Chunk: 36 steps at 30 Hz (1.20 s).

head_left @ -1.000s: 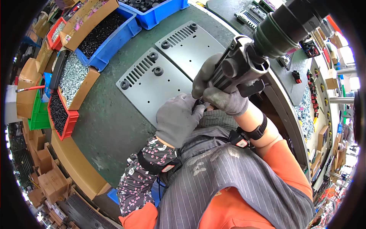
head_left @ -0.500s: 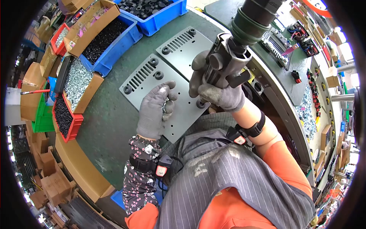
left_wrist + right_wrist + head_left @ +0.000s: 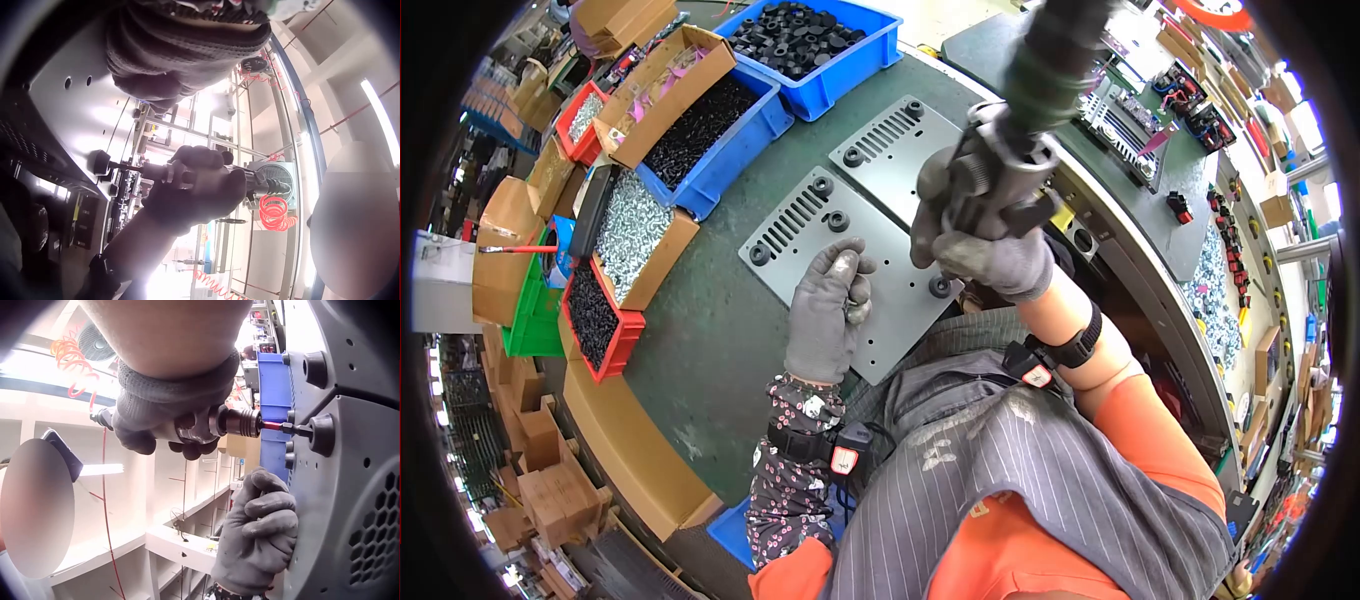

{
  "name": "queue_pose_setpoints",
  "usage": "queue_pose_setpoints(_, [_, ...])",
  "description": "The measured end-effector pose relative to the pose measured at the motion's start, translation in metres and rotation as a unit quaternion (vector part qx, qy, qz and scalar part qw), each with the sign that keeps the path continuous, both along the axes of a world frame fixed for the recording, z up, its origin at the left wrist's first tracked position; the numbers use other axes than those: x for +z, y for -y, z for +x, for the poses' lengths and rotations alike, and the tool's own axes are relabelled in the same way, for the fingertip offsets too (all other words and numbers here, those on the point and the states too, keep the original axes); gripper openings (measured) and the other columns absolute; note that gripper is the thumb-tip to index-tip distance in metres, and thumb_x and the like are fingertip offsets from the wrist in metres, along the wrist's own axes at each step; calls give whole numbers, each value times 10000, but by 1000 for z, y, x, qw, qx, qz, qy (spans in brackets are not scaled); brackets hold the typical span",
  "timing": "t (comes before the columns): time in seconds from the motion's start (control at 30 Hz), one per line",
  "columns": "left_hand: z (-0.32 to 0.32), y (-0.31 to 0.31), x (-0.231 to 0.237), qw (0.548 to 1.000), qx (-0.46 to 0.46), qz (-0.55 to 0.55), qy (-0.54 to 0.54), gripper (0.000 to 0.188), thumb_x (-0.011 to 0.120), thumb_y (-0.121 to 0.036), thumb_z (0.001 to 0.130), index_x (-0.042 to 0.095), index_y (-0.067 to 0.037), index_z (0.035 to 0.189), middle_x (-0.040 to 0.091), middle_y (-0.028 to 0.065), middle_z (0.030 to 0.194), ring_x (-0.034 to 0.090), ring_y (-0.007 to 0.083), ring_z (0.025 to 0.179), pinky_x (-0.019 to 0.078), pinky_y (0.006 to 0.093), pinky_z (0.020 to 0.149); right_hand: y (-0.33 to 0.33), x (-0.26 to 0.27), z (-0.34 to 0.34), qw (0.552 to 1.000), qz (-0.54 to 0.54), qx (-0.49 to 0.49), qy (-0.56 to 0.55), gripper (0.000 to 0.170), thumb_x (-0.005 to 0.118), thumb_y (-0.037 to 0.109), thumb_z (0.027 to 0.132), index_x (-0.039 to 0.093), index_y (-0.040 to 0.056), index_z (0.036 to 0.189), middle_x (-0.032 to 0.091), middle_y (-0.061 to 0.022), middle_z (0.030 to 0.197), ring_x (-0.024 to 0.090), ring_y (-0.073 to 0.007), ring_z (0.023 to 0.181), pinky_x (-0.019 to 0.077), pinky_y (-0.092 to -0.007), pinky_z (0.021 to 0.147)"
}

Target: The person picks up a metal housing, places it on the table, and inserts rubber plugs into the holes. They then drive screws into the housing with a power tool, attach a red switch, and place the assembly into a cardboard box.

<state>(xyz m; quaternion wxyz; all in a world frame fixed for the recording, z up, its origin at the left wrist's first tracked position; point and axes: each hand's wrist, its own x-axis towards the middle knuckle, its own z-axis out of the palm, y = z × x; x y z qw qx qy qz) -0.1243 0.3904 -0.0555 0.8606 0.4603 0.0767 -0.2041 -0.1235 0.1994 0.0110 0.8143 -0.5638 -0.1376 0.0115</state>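
Note:
My right hand (image 3: 1000, 258), in a grey glove, grips an upright air screwdriver (image 3: 985, 185). In the right wrist view its bit (image 3: 299, 429) reaches into a black rubber foot (image 3: 322, 435) at the corner of a grey metal panel (image 3: 890, 325). My gloved left hand (image 3: 825, 315) hovers over that panel's left part, fingers curled in; its palm is hidden now, though small silvery pieces showed between the fingers half a second ago. More rubber feet (image 3: 837, 221) sit on this panel near its slots. A second slotted panel (image 3: 890, 175) lies directly behind it.
Blue bins of black rubber feet (image 3: 800, 45) and dark screws (image 3: 700, 135) stand at the back left. Beside them are a carton of silvery screws (image 3: 632, 235) and a red bin (image 3: 625, 340). A second bench (image 3: 1145, 220) lies to the right.
My left hand has drawn back leftward from the foot under the screwdriver and stays curled. The screwdriver has swung more upright and to the left, its bit now at the corner foot.

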Motion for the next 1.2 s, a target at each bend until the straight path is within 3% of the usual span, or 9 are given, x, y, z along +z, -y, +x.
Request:
queue_pose_setpoints(0.23, [-20, 8, 24, 990, -67, -105, -61, 252, 488, -191, 958, 559, 2, 1104, 554, 31, 830, 401, 33, 573, 313, 144, 443, -6, 22, 1, 961, 228, 39, 154, 446, 673, 108, 734, 440, 62, 1112, 585, -116, 758, 585, -199, 638, 505, -325, 589])
queue_pose_setpoints(0.33, [-23, 8, 25, 981, -85, -149, -86, 262, 500, -206, 953, 556, 1, 1104, 547, 25, 820, 386, 36, 564, 296, 147, 430, -15, 30, -3, 970, 165, -69, 163, 437, 634, 313, 743, 409, 111, 1058, 509, -30, 673, 507, -188, 495, 437, -306, 518])
queue_pose_setpoints(0.8, [-35, 21, 21, 966, -116, -197, -122, 249, 457, -237, 967, 537, -13, 1042, 526, 9, 781, 359, 35, 526, 295, 141, 400, -8, 25, -8, 968, 198, 14, 151, 456, 721, 251, 697, 379, 107, 961, 510, -44, 613, 498, -196, 426, 455, -302, 429])
queue_pose_setpoints(0.97, [-31, 11, 27, 960, -212, -160, -85, 313, 463, -300, 963, 549, -27, 1088, 503, 4, 750, 350, 31, 500, 293, 146, 388, -1, 12, -6, 963, 243, -42, 113, 396, 576, 354, 806, 427, 93, 1063, 528, -25, 741, 492, -137, 524, 408, -256, 460])
queue_pose_setpoints(1.0, [-25, 7, 30, 983, -183, 24, 7, 339, 488, -304, 951, 547, -17, 1121, 520, 5, 743, 397, 49, 520, 336, 170, 417, 0, 12, -8, 960, 259, -67, 80, 404, 566, 358, 802, 443, 90, 1078, 515, -18, 739, 478, -137, 555, 382, -261, 498])
queue_pose_setpoints(1.03, [-17, 4, 33, 963, -144, 207, 99, 371, 512, -309, 940, 545, -7, 1154, 536, 5, 737, 443, 67, 539, 379, 193, 446, 5, 8, -6, 951, 296, -68, 63, 388, 566, 317, 788, 462, 81, 1078, 539, -51, 741, 515, -183, 583, 407, -290, 506])
queue_pose_setpoints(1.1, [16, -5, -2, 866, -11, 379, 325, 440, 582, -313, 899, 527, -3, 1206, 576, 3, 718, 530, 109, 617, 446, 251, 546, 11, 3, -4, 940, 332, -66, 47, 375, 567, 276, 775, 482, 72, 1078, 562, -83, 743, 551, -228, 611, 432, -320, 515])
queue_pose_setpoints(1.13, [28, -9, 2, 866, -9, 381, 324, 440, 582, -313, 899, 527, -3, 1206, 576, 3, 718, 530, 109, 617, 446, 251, 546, 11, 3, -6, 945, 317, -68, 49, 381, 572, 270, 772, 475, 67, 1079, 562, -85, 738, 553, -231, 602, 439, -325, 516])
queue_pose_setpoints(1.2, [45, -16, 11, 637, -30, 680, 362, 448, 654, -284, 844, 541, -34, 1199, 598, 21, 705, 552, 118, 663, 455, 300, 610, 8, 1, -11, 949, 303, -71, 46, 386, 578, 264, 770, 468, 62, 1080, 562, -88, 733, 554, -234, 592, 445, -329, 516])
